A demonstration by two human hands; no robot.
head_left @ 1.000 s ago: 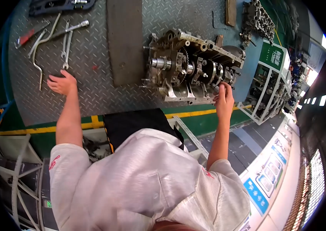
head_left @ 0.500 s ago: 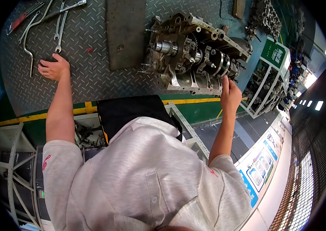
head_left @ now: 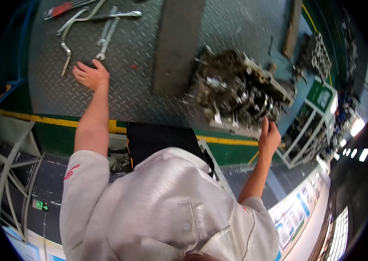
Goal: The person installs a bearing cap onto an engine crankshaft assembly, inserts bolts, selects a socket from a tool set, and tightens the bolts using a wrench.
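The left hand (head_left: 92, 78), upper left, is open; the right hand (head_left: 270, 138), its grip indiscernible, could be nicked on the engine block (head_left: 239, 93) by a slip.

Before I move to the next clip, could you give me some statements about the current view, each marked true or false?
1. The right hand is at the near side of the grey metal engine block. True.
2. The left hand has a wrench in its grip. False: it is open, close to the end of a silver wrench.
3. The long, flat, dark board lies between the silver wrench and the engine block. True.
4. The bent metal rod rests on the engine block. False: it lies on the patterned metal tabletop.
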